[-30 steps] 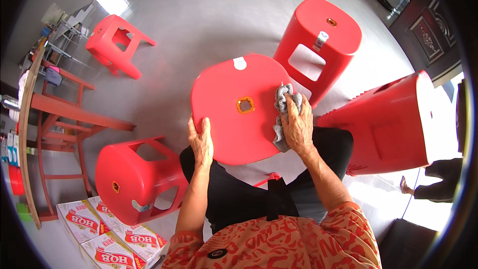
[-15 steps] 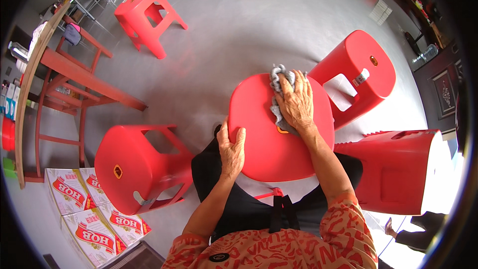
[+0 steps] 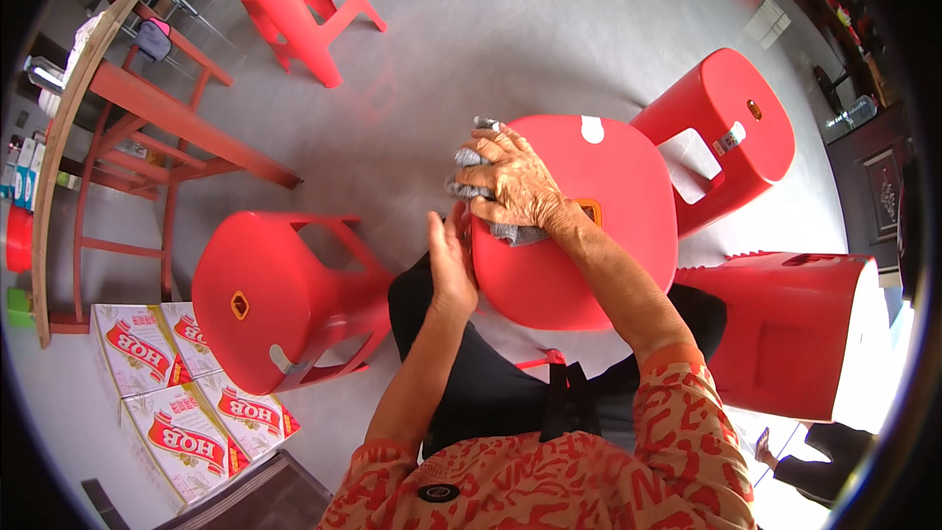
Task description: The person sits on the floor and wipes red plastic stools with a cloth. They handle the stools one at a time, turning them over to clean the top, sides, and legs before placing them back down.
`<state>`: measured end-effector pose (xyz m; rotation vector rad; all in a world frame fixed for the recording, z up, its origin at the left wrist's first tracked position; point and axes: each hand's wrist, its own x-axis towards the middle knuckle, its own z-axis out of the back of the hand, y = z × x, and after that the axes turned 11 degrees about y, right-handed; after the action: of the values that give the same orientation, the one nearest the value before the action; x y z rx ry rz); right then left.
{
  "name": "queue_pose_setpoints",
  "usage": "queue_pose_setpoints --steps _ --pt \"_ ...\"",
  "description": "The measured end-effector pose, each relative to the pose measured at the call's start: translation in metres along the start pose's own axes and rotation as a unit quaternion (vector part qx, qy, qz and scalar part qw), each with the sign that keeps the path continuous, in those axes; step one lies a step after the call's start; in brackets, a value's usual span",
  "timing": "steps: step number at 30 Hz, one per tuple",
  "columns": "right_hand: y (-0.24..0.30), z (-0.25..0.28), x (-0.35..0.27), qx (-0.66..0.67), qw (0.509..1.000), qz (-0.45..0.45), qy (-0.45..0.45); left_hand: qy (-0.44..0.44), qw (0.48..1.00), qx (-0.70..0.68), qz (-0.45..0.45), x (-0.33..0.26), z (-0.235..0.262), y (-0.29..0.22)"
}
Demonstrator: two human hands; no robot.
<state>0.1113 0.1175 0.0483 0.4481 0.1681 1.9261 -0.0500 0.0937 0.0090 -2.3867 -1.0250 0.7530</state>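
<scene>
Between my knees stands a red plastic stool [image 3: 618, 265], its rounded seat facing up with a white sticker [image 3: 592, 130] near the far edge and an orange-rimmed hole partly behind my wrist. My right hand [image 3: 515, 177] presses a grey cloth [image 3: 518, 235] against the seat's left edge, fingers curled over it. Some of the cloth hangs past that edge. My left hand [image 3: 452, 260] is at the left side of the same stool, palm against or close to its side, with thumb and fingers stretched out and apart.
Other red stools stand around me: one at left [image 3: 257, 304], one far left [image 3: 309, 10], one at right [image 3: 736, 128]. A large red plastic piece [image 3: 775, 334] lies nearer on the right. Printed cartons [image 3: 177, 432] and a wooden table [image 3: 177, 128] are at left; a person's leg [image 3: 824, 456] shows lower right.
My right hand has moved the cloth left from the seat's far middle to its left edge, uncovering the white sticker. My left hand has loosened from the rim, fingers now stretched out.
</scene>
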Motion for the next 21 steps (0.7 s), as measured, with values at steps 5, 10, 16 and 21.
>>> queue_pose_setpoints --steps 5,10,16,21 --pt "0.053 0.003 -0.040 0.051 0.998 0.048 0.007 0.061 0.995 -0.076 0.028 -0.003 0.002 -0.018" --pt "0.093 0.009 -0.090 0.015 0.999 0.028 0.016 0.079 0.996 -0.033 0.028 0.004 0.009 -0.014" --pt "0.105 0.015 -0.147 -0.014 1.000 -0.020 -0.001 0.053 0.967 0.250 -0.018 0.003 -0.007 -0.002" --pt "0.096 0.023 -0.142 0.010 0.994 -0.111 0.014 -0.028 0.958 0.282 -0.035 0.000 -0.016 0.005"
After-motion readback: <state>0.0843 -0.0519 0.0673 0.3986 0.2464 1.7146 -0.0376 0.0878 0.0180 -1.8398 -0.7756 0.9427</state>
